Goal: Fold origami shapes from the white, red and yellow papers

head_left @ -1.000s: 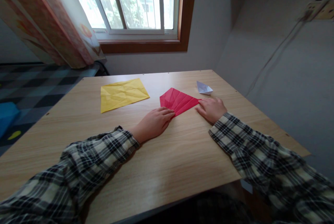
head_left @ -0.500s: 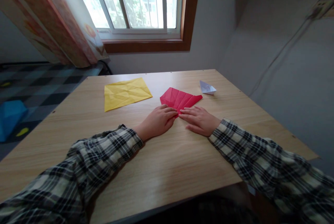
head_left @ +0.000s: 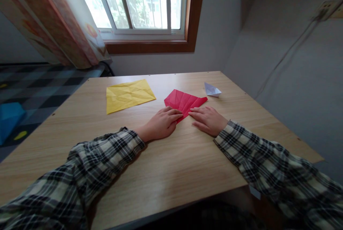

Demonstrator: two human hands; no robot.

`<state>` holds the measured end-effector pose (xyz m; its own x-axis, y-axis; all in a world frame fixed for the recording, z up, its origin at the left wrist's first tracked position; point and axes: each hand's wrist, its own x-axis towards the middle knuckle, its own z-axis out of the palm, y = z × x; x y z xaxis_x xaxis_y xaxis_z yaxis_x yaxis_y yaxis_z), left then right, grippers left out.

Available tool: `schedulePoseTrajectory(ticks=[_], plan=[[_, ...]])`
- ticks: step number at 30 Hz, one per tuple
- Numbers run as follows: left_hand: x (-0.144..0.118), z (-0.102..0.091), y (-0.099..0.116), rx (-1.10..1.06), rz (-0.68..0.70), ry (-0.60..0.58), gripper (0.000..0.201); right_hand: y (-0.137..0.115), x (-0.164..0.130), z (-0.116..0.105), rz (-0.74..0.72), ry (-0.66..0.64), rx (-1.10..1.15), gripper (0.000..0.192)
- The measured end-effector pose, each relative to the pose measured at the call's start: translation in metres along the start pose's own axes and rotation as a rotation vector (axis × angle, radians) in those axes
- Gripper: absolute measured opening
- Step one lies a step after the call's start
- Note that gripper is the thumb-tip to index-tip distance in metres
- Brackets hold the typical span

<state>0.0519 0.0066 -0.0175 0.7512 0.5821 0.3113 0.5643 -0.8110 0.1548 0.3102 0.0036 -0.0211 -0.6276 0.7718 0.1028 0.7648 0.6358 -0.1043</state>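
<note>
A red sheet of folded paper (head_left: 183,100), marked with several creases, lies flat on the wooden table (head_left: 166,173). My left hand (head_left: 163,122) rests over its near left part, fingers stretched out and pressing it down; the paper beneath that hand is hidden. On the near right edge lie the fingertips of my right hand (head_left: 208,120), which is flat with its fingers extended and its thumb apart. Neither hand grips the paper.
A creased yellow sheet of paper (head_left: 130,96) lies to the left. At the far right stands a small white folded paper shape (head_left: 212,90). A blue paper piece (head_left: 10,120) sits on the checked cloth (head_left: 48,87) beyond the table's left edge.
My right hand has slid a little to the right and away along the red paper's edge, uncovering more of it. My left hand stays in place on the paper.
</note>
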Motion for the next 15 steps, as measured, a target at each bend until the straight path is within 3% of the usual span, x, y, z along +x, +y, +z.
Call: schedulePoseTrajectory(ticks=[11, 15], plan=[[-0.002, -0.002, 0.000, 0.022, 0.007, -0.102, 0.045, 0.013, 0.001, -0.002, 0.215, 0.022, -0.045, 0.052], [-0.003, -0.002, 0.001, 0.045, -0.012, -0.121, 0.045, 0.013, 0.002, -0.001, 0.181, 0.020, -0.037, 0.053]])
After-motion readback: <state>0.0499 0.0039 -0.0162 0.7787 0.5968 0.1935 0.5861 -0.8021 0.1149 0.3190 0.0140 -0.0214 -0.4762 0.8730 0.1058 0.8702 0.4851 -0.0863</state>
